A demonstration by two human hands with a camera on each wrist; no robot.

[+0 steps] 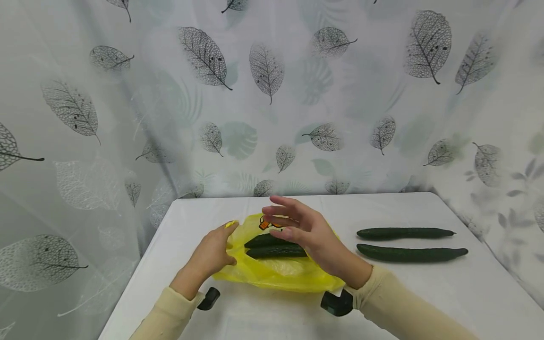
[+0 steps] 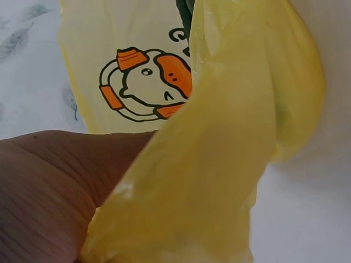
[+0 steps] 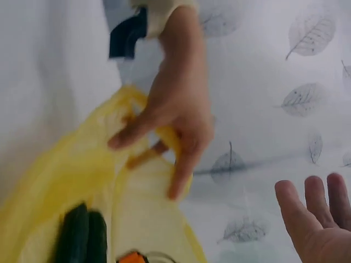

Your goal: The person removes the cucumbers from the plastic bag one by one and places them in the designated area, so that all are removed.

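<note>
A yellow plastic bag (image 1: 293, 281) lies on the table with its mouth toward the left. Two dark green cucumbers (image 1: 276, 251) show side by side inside it, and they also appear in the right wrist view as cucumbers (image 3: 82, 235) within the yellow film. At the mouth, my left hand (image 1: 212, 252) holds the bag's edge, with thumb and fingers spread; the film hides part of these fingers. My right hand (image 1: 303, 231) is raised over the bag, fingers extended and holding nothing. In the right wrist view, its fingers (image 3: 310, 211) stand apart from the bag.
Two more cucumbers lie on the white table (image 1: 425, 297) to the right: a farther cucumber (image 1: 403, 233) and a nearer cucumber (image 1: 412, 253), roughly parallel. A leaf-patterned curtain (image 1: 272, 123) hangs behind the table and along its sides.
</note>
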